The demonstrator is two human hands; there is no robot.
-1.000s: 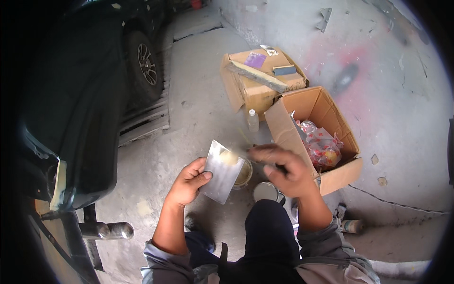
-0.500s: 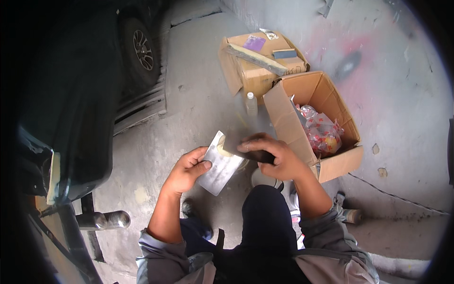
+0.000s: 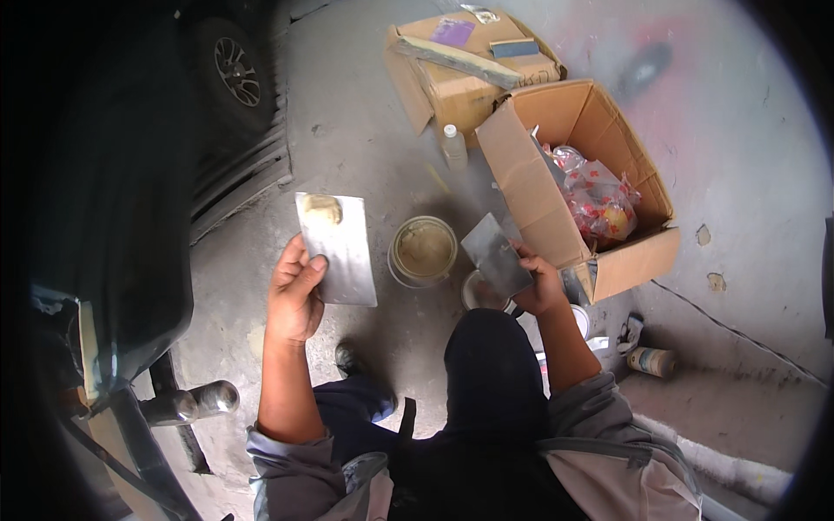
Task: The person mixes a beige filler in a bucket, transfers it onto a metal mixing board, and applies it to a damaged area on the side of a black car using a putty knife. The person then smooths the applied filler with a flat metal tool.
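Observation:
My left hand is closed on a pale metal plate with a lump of beige paste near its top. My right hand grips a darker thin spreading plate, held apart from the first. On the floor between them stands an open round tub of beige paste. A second round can is partly hidden under the darker plate.
An open cardboard box holding plastic bags and another box stand by the wall near a small bottle. A dark vehicle fills the left side. A cable and fallen container lie at right.
My hands have moved apart, the left one up and leftward with the pale plate, the right one rightward with the darker plate. The paste tub between them now shows fully.

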